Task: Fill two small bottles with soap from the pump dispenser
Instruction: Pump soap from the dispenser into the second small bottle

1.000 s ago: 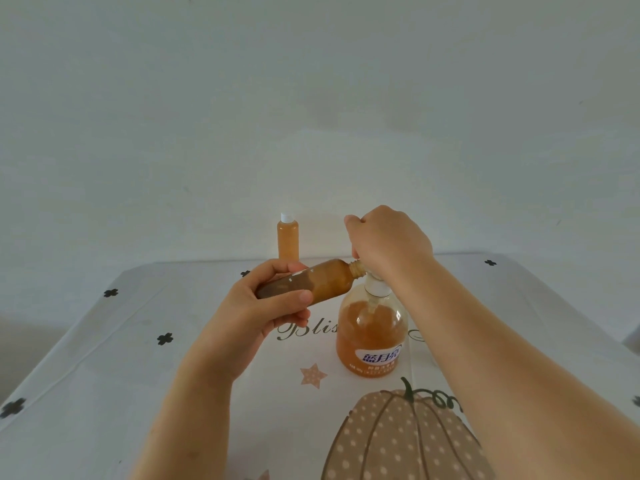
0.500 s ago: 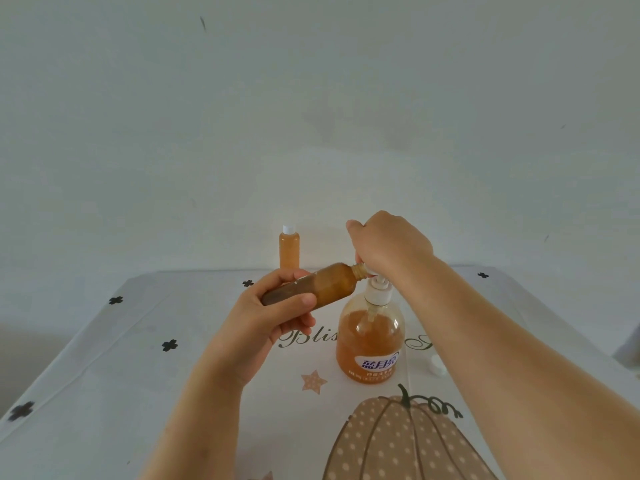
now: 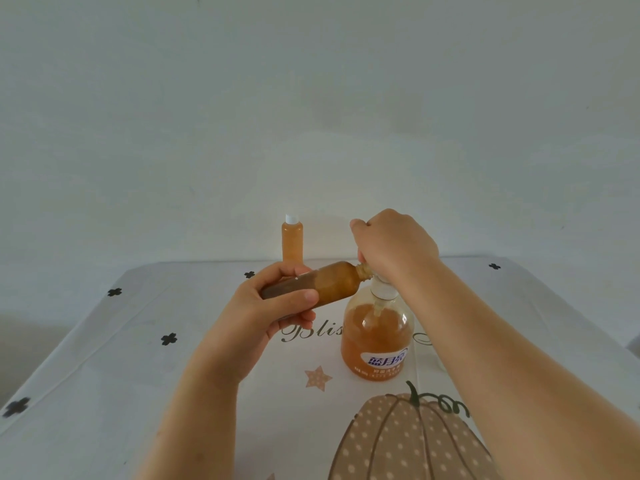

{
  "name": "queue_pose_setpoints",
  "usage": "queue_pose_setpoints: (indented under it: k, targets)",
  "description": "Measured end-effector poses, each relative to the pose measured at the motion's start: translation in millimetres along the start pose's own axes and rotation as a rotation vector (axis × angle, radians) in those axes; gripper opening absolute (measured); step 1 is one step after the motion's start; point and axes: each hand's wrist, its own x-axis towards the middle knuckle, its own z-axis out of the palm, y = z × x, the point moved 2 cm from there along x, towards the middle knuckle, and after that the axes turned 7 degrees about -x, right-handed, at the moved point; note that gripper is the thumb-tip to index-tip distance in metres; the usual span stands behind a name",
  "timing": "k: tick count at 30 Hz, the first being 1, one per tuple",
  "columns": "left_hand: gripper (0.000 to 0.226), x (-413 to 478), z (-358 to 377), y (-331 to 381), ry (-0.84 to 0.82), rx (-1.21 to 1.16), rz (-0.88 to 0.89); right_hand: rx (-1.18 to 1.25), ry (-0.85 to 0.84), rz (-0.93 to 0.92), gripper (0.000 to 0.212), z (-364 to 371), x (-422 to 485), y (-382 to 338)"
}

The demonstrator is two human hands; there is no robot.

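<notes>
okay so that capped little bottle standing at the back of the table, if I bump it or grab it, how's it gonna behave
The capped small bottle is tall and narrow on a small base, so a sideways bump would probably tip it. It looks full of orange soap, so likely heavy for its size. Its round, smooth body suggests it would roll on the tablecloth once down, and may feel slippery if soapy.

The bottle (image 3: 325, 285) I held was amber-brown. The far bottle (image 3: 292, 241), above centre, was orange with a white cap. The dispenser (image 3: 377, 336), right of centre, held orange soap and wore a blue-and-white label. My cloth (image 3: 104, 341) was white, with black crosses, a tan star and a dotted pumpkin.
</notes>
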Motion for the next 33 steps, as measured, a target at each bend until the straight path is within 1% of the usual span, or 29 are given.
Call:
queue_pose_setpoints:
  k: [8, 13, 19, 25, 30, 33]
  targets:
    - [0.036, -1, 4, 0, -0.013, 0.016, -0.006, 0.044, -0.006, 0.008, 0.042, -1, -2, 0]
    - [0.039, -3, 5, 1, -0.003, 0.005, 0.01, 0.024, -0.007, 0.006, 0.04, -7, -3, -2]
    - [0.044, -3, 7, 0, 0.026, -0.012, 0.028, -0.06, 0.026, -0.031, 0.047, -19, -1, -7]
    - [0.048, -2, 6, -1, 0.035, -0.022, 0.04, -0.033, -0.022, 0.01, 0.05, -16, -1, -6]
    - [0.039, -3, 6, 0, 0.019, -0.013, 0.049, -0.012, 0.005, 0.012, 0.048, -11, 0, -4]
    - [0.039, -3, 4, 0, 0.022, 0.023, 0.041, 0.015, 0.003, 0.021, 0.046, -4, 1, -1]
